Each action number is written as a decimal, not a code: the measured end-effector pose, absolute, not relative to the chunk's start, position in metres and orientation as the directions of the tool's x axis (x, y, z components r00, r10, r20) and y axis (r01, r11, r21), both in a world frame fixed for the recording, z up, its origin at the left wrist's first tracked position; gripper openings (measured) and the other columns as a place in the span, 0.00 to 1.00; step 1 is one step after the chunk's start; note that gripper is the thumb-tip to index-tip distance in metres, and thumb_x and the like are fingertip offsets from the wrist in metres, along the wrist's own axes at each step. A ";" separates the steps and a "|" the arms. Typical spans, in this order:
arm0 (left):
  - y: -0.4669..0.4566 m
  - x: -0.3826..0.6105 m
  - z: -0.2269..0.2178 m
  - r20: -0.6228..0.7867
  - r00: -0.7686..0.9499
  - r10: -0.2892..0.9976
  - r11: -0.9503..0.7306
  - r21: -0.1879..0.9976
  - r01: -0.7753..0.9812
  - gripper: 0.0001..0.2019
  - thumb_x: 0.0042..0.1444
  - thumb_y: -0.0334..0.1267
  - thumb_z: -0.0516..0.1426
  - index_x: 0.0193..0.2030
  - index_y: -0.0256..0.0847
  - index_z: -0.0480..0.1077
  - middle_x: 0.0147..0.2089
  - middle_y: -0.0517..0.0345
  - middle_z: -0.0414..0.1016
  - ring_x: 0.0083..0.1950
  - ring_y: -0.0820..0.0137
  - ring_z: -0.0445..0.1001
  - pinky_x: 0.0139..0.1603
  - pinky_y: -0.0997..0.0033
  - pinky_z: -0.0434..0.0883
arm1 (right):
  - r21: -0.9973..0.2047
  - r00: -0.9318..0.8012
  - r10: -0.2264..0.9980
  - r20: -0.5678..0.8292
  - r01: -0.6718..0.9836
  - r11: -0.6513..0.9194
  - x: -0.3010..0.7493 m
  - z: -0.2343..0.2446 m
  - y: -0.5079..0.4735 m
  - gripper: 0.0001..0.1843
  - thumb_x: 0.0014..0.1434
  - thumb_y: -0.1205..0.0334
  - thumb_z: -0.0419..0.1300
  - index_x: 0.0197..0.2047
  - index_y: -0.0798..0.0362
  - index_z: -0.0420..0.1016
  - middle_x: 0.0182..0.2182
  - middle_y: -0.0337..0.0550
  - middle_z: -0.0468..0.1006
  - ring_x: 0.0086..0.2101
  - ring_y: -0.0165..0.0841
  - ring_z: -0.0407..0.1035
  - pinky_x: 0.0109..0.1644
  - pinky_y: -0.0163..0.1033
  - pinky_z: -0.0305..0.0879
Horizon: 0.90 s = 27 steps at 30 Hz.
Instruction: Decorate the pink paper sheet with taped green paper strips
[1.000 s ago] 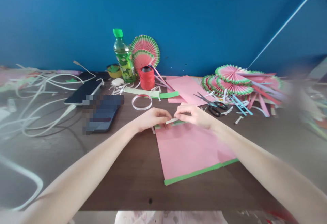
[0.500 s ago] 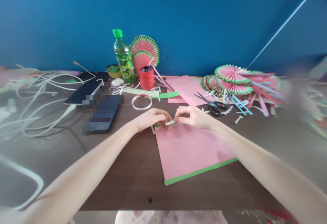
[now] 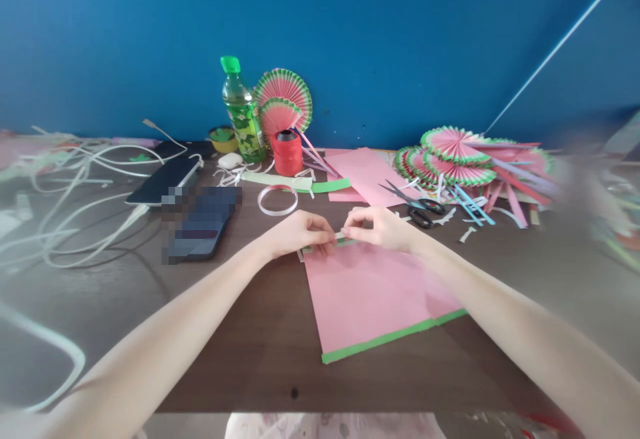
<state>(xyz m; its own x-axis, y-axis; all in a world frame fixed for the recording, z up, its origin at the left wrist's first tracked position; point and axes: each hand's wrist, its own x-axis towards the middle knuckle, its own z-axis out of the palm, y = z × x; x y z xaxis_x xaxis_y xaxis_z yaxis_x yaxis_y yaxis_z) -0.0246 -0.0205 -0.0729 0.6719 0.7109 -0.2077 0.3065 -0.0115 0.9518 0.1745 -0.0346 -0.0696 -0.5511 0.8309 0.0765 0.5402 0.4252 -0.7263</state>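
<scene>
A pink paper sheet (image 3: 370, 292) with a green strip (image 3: 380, 343) along its near edge lies on the table. At its far edge runs a narrow pale green paper strip (image 3: 341, 235), partly covered by my fingers. My left hand (image 3: 306, 233) is closed, thumb and fingers pinching that strip near the sheet's far left corner. Just to the right, my right hand (image 3: 377, 227) pinches the strip between thumb and forefinger. The hands are a short gap apart, and the far edge beyond my right hand is hidden.
Black-handled scissors (image 3: 415, 205), paper scraps and folded paper fans (image 3: 450, 159) lie to the right. Behind are pink sheets (image 3: 370, 172), a tape roll (image 3: 277, 200), a red spool (image 3: 287, 153) and a green bottle (image 3: 243, 112). Phones (image 3: 205, 222) and white cables (image 3: 75, 225) lie left.
My left hand has shifted slightly, and its fingers now cover more of the pale strip. The strip's raised end has come down towards the sheet's far edge. My right hand has barely moved.
</scene>
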 end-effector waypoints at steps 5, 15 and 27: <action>-0.022 -0.025 -0.073 -0.194 0.674 0.712 -0.038 0.949 0.313 0.09 0.50 0.39 0.55 0.29 0.33 0.69 0.26 0.54 0.76 0.25 0.74 0.73 0.29 0.76 0.70 | -0.774 -0.577 0.817 0.002 0.517 0.367 0.178 -0.067 -0.033 0.11 0.53 0.57 0.54 0.27 0.56 0.70 0.21 0.38 0.68 0.24 0.28 0.60 0.30 0.35 0.56; -0.020 -0.026 -0.074 -0.187 0.702 0.687 -0.066 0.946 0.317 0.11 0.50 0.41 0.56 0.30 0.33 0.70 0.27 0.52 0.76 0.24 0.75 0.72 0.28 0.76 0.69 | -0.829 -0.609 0.786 -0.107 0.491 0.268 0.178 -0.068 -0.034 0.13 0.53 0.55 0.55 0.27 0.56 0.70 0.21 0.36 0.66 0.23 0.26 0.58 0.27 0.33 0.53; -0.020 -0.025 -0.073 -0.182 0.665 0.724 0.005 0.966 0.259 0.07 0.49 0.36 0.56 0.30 0.33 0.67 0.27 0.54 0.76 0.25 0.76 0.71 0.29 0.76 0.68 | -0.809 -0.587 0.802 -0.113 0.523 0.269 0.185 -0.068 -0.029 0.15 0.53 0.53 0.54 0.26 0.57 0.71 0.19 0.37 0.67 0.21 0.26 0.61 0.28 0.33 0.56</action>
